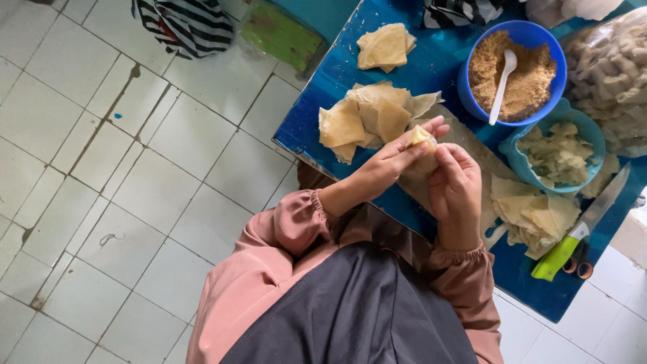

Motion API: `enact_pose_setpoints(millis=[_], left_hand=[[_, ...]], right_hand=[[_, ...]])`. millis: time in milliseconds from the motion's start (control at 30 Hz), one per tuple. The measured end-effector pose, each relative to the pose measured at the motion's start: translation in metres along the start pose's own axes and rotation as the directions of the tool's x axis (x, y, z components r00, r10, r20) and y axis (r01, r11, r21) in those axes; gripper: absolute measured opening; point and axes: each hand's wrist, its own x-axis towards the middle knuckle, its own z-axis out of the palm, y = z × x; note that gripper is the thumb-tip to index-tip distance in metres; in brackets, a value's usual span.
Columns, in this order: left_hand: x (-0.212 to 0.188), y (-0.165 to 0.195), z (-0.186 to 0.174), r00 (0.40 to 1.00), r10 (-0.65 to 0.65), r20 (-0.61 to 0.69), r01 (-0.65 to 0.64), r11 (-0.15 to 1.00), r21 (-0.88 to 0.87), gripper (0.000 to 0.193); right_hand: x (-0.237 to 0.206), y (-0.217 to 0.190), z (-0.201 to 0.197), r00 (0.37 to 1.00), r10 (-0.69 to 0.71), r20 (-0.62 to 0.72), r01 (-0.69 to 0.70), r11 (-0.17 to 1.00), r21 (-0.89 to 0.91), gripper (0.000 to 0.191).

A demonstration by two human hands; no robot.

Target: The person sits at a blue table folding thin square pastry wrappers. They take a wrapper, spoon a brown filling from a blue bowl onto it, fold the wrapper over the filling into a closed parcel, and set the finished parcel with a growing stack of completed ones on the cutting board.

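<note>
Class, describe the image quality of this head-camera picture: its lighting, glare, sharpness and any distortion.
Head view: soft, even daylight, weak shadows; mild sheen on the blue table; both hands, left hand and right hand, and the wrapper they fold look fairly sharp; floor tile lines tilt, since the camera is rotated.

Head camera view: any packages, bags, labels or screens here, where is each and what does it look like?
Clear plastic bag: top right on the blue table, bulging, full of pale rolled pieces.
Green flat packet: top centre, beyond the table's edge, rectangular, in clear wrap.
No screens or signs; no labels show.

A bright blue table, blue bowl of brown crumbs, pale yellow wrappers, and a green-handled knife are seen; sleeves are dusty pink.
</note>
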Motion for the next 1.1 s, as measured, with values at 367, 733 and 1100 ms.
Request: enact_pose_setpoints(millis=[367, 733, 1100], left_hand=[[-0.020, -0.004, 0.022, 0.931, 0.186, -0.315, -0.175, 0.983, 0.063, 0.046], [-0.026, -0.008, 0.033, 0.965, 0.164, -0.205, -0.139, 0.981, 0.133, 0.043], [-0.027, 0.009, -0.012, 0.825, 0.114, -0.553, -0.304, 0.915, -0.266, 0.029]], right_hand=[[-0.012, -0.005, 0.011, 0.969, -0.248, 0.001, 0.248, 0.969, 0.005, 0.007], [-0.025, 0.005, 0.022, 0.942, -0.318, 0.108, 0.336, 0.895, -0.293, 0.006], [-0.020, -0.003, 0.023, 0.989, -0.054, -0.141, 0.105, 0.913, 0.393, 0.030]])
